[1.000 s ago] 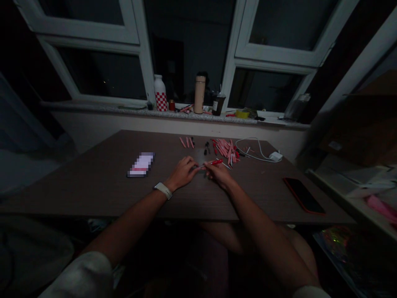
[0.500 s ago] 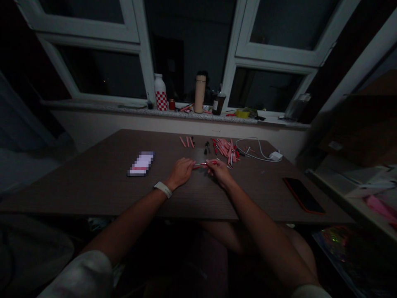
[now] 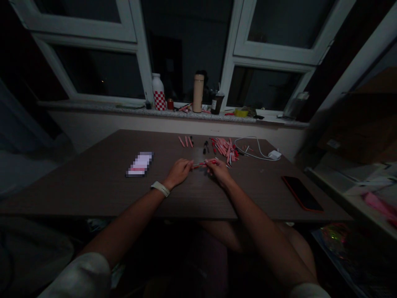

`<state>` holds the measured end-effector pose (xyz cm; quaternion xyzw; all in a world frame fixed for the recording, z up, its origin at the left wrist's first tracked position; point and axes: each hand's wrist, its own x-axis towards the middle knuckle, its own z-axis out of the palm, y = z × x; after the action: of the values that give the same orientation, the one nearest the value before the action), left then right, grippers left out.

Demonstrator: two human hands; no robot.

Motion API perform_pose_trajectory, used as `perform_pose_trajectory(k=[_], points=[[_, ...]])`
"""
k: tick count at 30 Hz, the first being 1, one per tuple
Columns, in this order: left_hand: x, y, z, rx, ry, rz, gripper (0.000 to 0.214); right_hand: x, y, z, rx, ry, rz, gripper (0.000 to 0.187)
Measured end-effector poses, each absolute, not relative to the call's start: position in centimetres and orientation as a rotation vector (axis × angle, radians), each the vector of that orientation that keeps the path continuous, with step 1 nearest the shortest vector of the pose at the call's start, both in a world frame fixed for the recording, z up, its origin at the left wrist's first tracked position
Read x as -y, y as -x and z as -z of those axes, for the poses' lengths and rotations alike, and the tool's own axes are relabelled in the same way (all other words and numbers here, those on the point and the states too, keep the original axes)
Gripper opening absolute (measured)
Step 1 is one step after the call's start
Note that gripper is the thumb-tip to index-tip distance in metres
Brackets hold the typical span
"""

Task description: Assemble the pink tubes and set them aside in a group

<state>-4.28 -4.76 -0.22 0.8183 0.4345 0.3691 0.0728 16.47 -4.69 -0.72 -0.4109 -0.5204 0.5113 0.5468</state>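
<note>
A slender red-and-pink pen (image 3: 203,164) is held level between the two hands, just above a dark wood-grain counter (image 3: 93,194). Its left end is pinched by the left hand (image 3: 179,173), and its right part is clamped by the right hand (image 3: 220,173); the hands are close together, with only the pen between them. A white watch strap (image 3: 160,188) is worn on the left wrist.

Just beyond the hands, a loose heap of pink and red pen parts (image 3: 225,149) is spread on the counter, with thin pink pen barrels (image 3: 185,141) and small dark pen parts (image 3: 205,146) lying to its left. A white charging cable (image 3: 251,148) is looped to the right of the heap and is led to a white power adapter (image 3: 274,154). A black phone with a red edge (image 3: 302,193) is laid flat near the counter's right side, and a pixel-blurred flat rectangular object (image 3: 140,164) is seen left of the hands. On the speckled stone windowsill (image 3: 124,108) behind the counter, a white bottle with a red-checked band (image 3: 159,93), a tan cylindrical flask (image 3: 198,93), a dark cup (image 3: 217,103) and a yellow tape roll (image 3: 241,112) are placed.
</note>
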Motion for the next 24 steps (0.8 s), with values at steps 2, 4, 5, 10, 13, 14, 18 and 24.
perform_pose_trajectory(k=[2,4,5,10,13,14,18,24], points=[[4.73,4.32,0.34,-1.296,-2.443,-1.132,0.035,4.62,-16.5,0.81,1.228,0.967,-1.219,0.039],[4.71,4.35,0.38,-1.273,-2.458,-1.135,0.034,4.58,-16.51,0.88,1.225,0.964,-1.23,0.039],[4.71,4.37,0.37,-1.269,-2.475,-1.116,0.036,4.56,-16.52,0.92,1.226,0.962,-1.236,0.039],[4.75,4.44,0.25,-1.304,-2.495,-1.021,0.048,4.45,-16.53,1.11,1.215,0.957,-1.271,0.04],[4.82,4.48,0.33,-1.304,-2.5,-1.06,0.036,4.37,-16.54,1.26,1.205,0.971,-1.277,0.041],[4.81,4.5,0.38,-1.303,-2.513,-1.055,0.035,4.33,-16.55,1.33,1.202,0.976,-1.28,0.041],[4.53,4.68,0.66,-1.337,-2.589,-0.939,0.048,4.06,-16.6,1.61,1.176,0.972,-1.308,0.039],[4.25,4.9,1.08,-1.382,-2.627,-0.891,0.043,3.79,-16.69,1.39,1.049,1.07,-1.282,0.026]])
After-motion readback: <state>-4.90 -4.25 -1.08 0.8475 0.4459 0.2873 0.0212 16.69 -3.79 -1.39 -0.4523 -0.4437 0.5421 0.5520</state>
